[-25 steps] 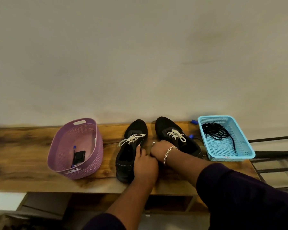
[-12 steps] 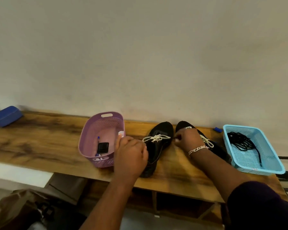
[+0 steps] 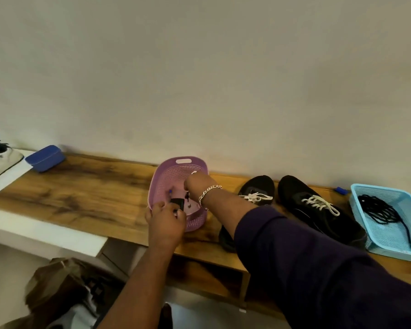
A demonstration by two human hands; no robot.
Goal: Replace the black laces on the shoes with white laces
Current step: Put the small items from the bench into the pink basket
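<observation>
Two black shoes, each threaded with white laces, stand on the wooden bench; one tangle of black laces lies in the blue tray. Both hands reach into the purple basket: the left hand curls over a black object; whether the right hand grips anything cannot be told. No writing is legible.

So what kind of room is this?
Probably a home entryway or shoe corner: a long wooden bench against a bare wall, black shoes on it, and plastic baskets.
</observation>
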